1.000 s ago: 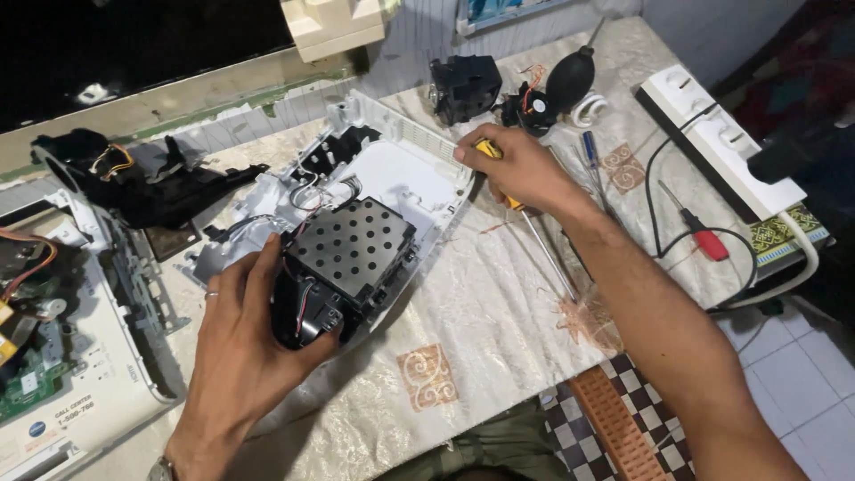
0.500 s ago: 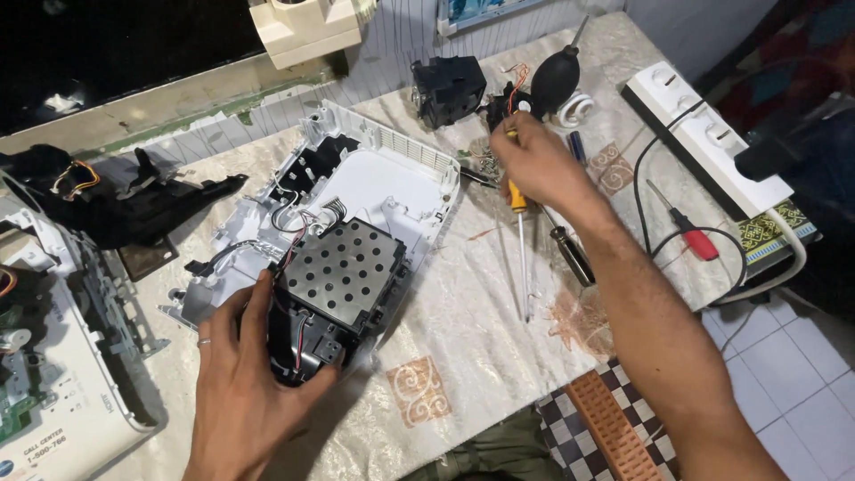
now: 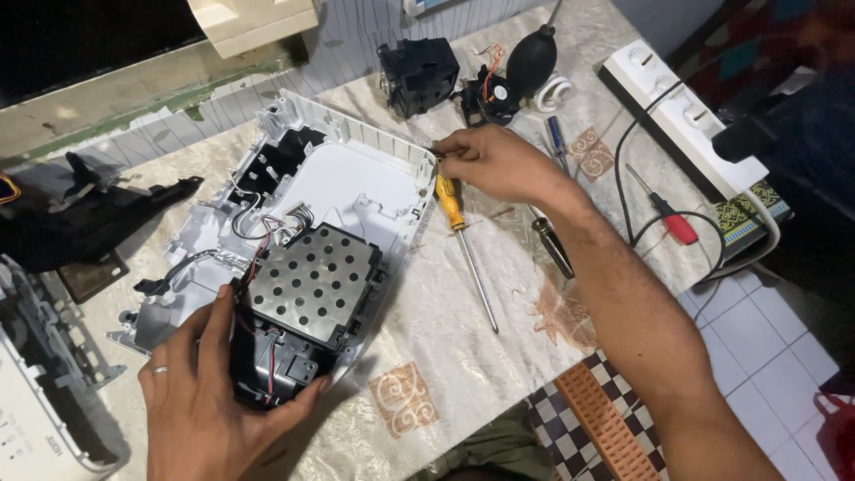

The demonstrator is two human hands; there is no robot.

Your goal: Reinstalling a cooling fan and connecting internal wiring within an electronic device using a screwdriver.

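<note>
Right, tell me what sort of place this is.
Probably a home repair bench for electronics. An opened white plastic casing with a perforated metal module lies on a cloth-covered table, with a yellow-handled screwdriver, a red-handled screwdriver and a black dust blower around it.

Even, fairly bright light falls from above onto my work, and the pale patterned tablecloth [image 3: 463,294] shows clearly. My left hand [image 3: 209,392] throws a soft shadow on the cloth beneath it. The white plastic housing shell [image 3: 347,183] reflects brightly without harsh glare, while the perforated dark metal plate [image 3: 312,283] has a dull sheen. The top left corner is nearly black. My right hand [image 3: 499,163] looks slightly soft, and the edges bend a little.
</note>
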